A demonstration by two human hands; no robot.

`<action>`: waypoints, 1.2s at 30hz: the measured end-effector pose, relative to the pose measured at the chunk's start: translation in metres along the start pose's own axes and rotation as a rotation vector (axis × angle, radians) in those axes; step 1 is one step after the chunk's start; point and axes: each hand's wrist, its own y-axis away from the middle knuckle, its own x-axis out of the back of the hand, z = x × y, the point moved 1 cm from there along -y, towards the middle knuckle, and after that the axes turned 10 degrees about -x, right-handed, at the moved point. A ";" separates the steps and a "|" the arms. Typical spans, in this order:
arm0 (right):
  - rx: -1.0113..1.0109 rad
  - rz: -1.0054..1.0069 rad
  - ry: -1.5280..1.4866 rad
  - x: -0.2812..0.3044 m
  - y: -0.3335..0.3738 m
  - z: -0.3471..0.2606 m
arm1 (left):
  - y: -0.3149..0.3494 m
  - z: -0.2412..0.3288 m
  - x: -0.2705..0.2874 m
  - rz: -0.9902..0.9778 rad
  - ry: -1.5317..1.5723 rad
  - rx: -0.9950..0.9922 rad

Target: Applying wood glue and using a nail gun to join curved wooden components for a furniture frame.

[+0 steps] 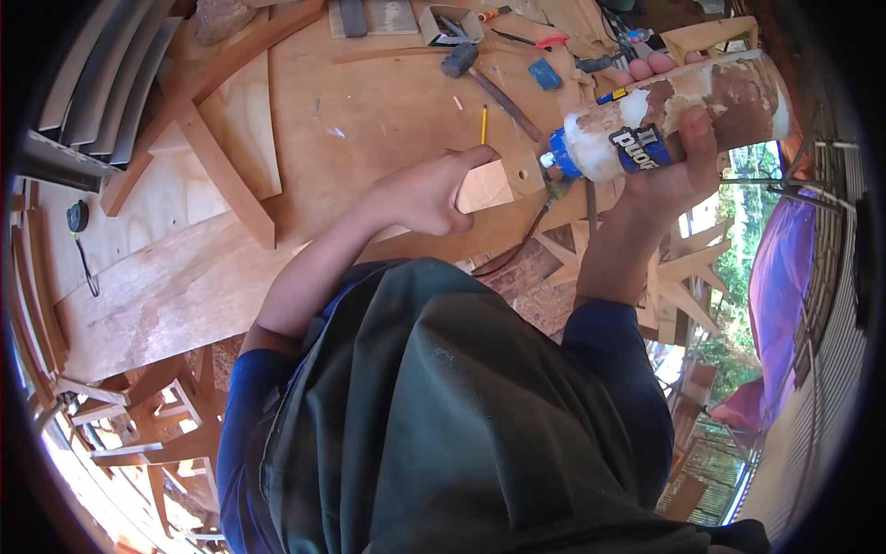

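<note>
Left end of the table: tape measure, then reddish wooden strips crossing at an angle. Next, your left hand, closed around a wooden block, thumb and fingers on opposite sides, pale end facing right, near the middle of your reach. Block looks stiff, fairly light, dry enough to grip well; hold it by the sides, as you do, leaving the end face clear. Pencil just beyond it; mallet farther off. Then the bottle, right of the block and apart from it, tipped on its side, blue cap toward the block. Your right hand wraps its body from the near side, thumb over the top; the far fingers are hidden, can't tell how they sit. Bottle is probably heavyish if full, walls likely squeezable; crusty, peeling patches may flake or slip. Hold mid-body, off the nozzle.
</note>
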 end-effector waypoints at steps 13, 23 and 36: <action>-0.027 0.131 -0.084 0.009 0.021 -0.017 | -0.007 0.006 -0.003 -0.055 0.018 -0.071; 0.014 0.235 0.138 0.004 0.030 -0.009 | -0.005 0.008 -0.001 -0.032 -0.029 -0.022; 0.021 0.189 0.144 -0.005 0.027 -0.001 | -0.004 0.007 0.002 -0.018 -0.008 -0.041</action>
